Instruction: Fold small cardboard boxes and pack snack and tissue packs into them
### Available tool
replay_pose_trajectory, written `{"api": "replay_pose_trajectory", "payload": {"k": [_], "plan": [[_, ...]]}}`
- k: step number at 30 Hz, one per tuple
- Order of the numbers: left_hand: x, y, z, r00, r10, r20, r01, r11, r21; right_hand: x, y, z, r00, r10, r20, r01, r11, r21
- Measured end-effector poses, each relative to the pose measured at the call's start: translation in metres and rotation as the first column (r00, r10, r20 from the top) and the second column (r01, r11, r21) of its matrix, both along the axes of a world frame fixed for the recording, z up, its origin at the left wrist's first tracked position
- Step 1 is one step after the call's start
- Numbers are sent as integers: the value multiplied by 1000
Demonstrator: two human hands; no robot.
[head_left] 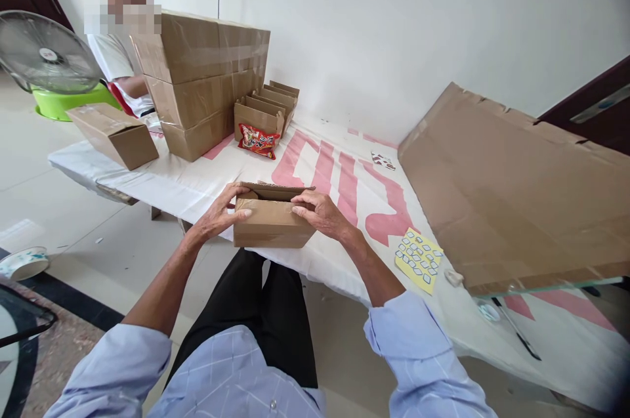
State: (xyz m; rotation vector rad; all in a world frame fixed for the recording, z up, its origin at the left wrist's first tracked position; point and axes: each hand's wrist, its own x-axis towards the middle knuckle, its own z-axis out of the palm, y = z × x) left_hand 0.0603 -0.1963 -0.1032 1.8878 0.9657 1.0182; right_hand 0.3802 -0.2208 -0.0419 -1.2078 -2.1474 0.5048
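A small brown cardboard box (273, 229) sits at the table's near edge in front of me, its top partly open with a flap standing at the back. My left hand (227, 209) grips its left end, thumb on the near top edge and fingers behind. On the right end, my right hand (319, 211) holds the box the same way, its fingers bent over the opening. What lies inside is hidden. Beyond the box, a red snack packet (258, 142) leans against a row of open cardboard boxes (266, 109).
Stacked taped cartons (211, 77) stand at the back left, a person in white behind them. A loose carton (115, 132) lies left of the stack. At right are a yellow sticker sheet (418, 260), a large cardboard panel (516, 201) and a thin black tool (518, 331). A fan (46, 54) stands far left.
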Motion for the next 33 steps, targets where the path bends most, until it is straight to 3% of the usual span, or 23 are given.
{"api": "replay_pose_trajectory", "payload": {"k": [2,5,9,12,17,20,23,26,29,33], "plan": [[-4,3,-1,999,-24,44,23,1000,21,0,-7,4,1000,13,6,-13,999,47],[-6,6,-2,996,-13,86,12,1000,15,-2,-31,7,998,41,41,-49,975,216],[-5,4,2,1000,-1,22,1,999,-32,-6,-77,-6,967,13,253,-122,898,422],[-4,2,7,998,-8,-59,5,999,-54,-7,-96,-17,946,-3,324,-149,884,444],[4,0,14,985,46,-164,-48,999,-5,-18,-79,-11,933,0,359,-121,941,315],[13,0,16,970,125,-209,-124,992,17,-32,-65,5,832,-14,554,-106,977,185],[20,-1,18,953,178,-244,-181,983,11,-41,-63,20,722,-151,675,28,981,190],[24,-4,20,943,201,-264,-199,979,37,-37,-65,26,671,-319,669,179,946,272],[24,-8,19,959,193,-210,-188,981,41,-24,-57,20,663,-357,658,216,933,288],[21,-12,8,988,153,23,-153,988,-8,-13,-32,13,713,-230,663,96,968,232]]}}
